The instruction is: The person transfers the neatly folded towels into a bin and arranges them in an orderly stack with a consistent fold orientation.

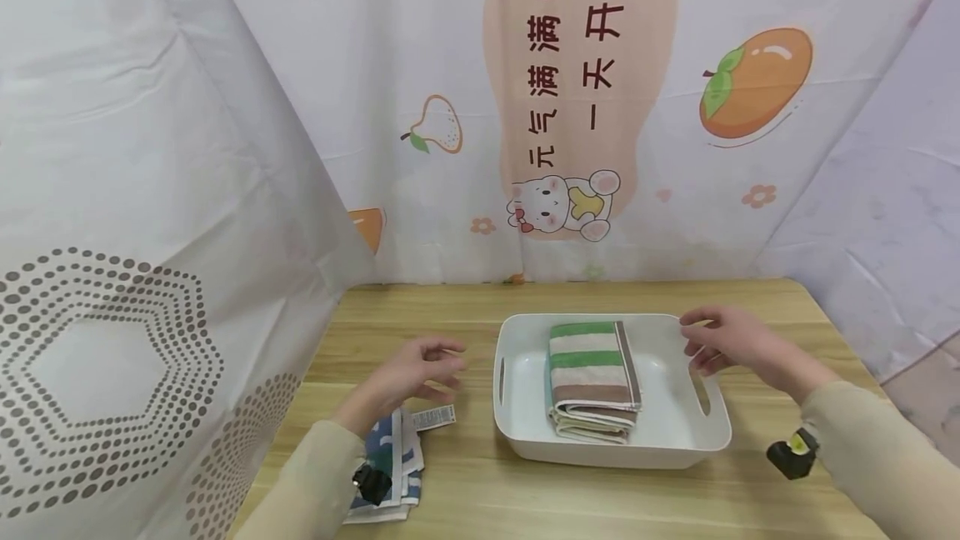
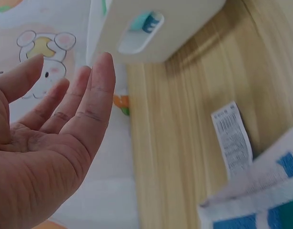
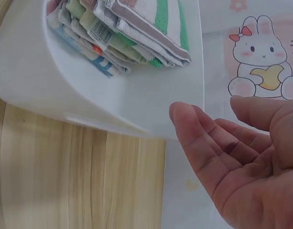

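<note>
A white plastic basket (image 1: 675, 411) with handle cut-outs stands on the table, holding a stack of folded towels (image 1: 592, 365), the top one striped green, white and brown. Several layers of the stack show in the right wrist view. My right hand (image 1: 738, 344) hovers by the basket's right rim, fingers loosely bent and holding nothing; contact with the rim cannot be told. Left of the basket, my left hand (image 1: 416, 373) is held in the air with palm and fingers free. Beneath the left forearm lies a blue-and-white towel (image 1: 408, 457), partly hidden, its paper label (image 1: 435, 417) sticking out.
The wooden table (image 1: 465, 482) ends at the back against a printed curtain (image 1: 420, 40) with fruit and a cartoon rabbit. Another curtain (image 1: 112, 148) hangs close along the left side. A small camera is strapped to each wrist.
</note>
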Available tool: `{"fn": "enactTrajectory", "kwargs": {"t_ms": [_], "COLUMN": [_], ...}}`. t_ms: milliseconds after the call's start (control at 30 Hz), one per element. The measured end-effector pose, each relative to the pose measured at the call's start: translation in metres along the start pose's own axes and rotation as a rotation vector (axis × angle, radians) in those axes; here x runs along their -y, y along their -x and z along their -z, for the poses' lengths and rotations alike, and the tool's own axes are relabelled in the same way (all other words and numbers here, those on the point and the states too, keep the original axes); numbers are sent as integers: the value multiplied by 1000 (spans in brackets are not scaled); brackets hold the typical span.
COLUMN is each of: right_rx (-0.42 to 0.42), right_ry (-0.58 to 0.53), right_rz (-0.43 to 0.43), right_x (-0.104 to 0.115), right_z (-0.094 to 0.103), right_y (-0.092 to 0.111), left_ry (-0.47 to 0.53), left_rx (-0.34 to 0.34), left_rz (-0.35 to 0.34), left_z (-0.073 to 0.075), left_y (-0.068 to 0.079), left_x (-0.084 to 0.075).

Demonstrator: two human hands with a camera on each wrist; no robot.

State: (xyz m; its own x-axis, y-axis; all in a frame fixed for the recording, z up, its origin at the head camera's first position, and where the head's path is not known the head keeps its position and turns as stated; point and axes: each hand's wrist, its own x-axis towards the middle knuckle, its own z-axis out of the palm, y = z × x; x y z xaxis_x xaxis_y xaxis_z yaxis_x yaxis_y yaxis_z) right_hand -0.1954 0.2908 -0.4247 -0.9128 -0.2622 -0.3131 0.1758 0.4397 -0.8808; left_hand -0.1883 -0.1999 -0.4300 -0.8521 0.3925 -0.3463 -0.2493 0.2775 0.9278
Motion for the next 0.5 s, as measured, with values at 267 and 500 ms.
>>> {"fn": "enactTrajectory", "kwargs": {"t_ms": [267, 500], "right_rx": [-48, -52], "right_ry": [56, 54], "right_rz": [1, -14], "right_x": [-5, -14], "right_z": [8, 12], "right_y": [5, 7], "left_ry": [-32, -41], "left_rx": [-51, -92], "left_rz": [36, 71], "left_z": [20, 35], "left_y": [14, 24], "left_x": [19, 34]}}
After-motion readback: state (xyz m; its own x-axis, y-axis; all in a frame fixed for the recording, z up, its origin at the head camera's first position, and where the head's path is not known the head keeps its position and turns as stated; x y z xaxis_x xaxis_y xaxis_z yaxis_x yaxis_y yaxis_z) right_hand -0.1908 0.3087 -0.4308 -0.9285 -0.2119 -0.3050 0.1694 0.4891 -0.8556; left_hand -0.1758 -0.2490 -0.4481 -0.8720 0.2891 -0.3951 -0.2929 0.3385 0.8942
